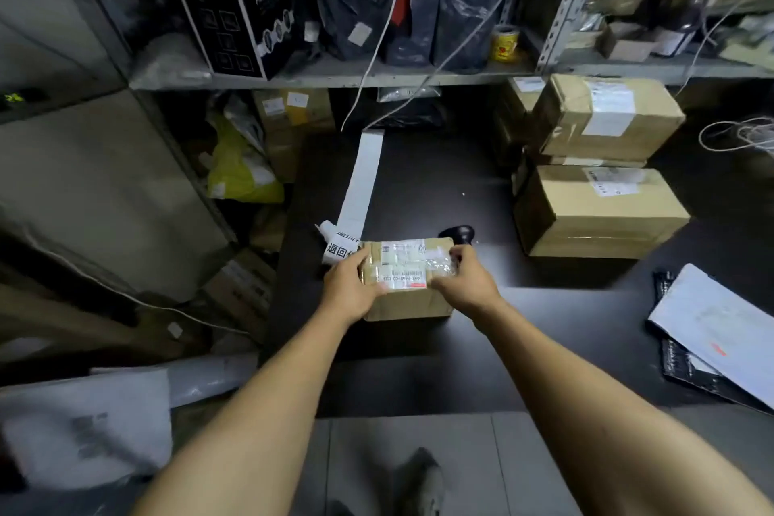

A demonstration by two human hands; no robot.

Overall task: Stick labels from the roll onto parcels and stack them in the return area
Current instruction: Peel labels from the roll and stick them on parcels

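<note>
"FULL MASK" is printed in white on the black box (234, 8) on the shelf; the brand line on its other face is too blurred to be read. Large black Chinese characters, "退回", are seen on the label strip (340, 248) beside the parcel (408, 281). A partial code "HA68-00 033" is printed, upside down, on the parcel's white label (403, 276). Labels on the cartons (603, 163) at right are unreadable.

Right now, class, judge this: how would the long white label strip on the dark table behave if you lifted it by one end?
The label strip would probably flop: it looks paper-thin and lies flat. It seems light, so a pull might drag it across the smooth table.
</note>
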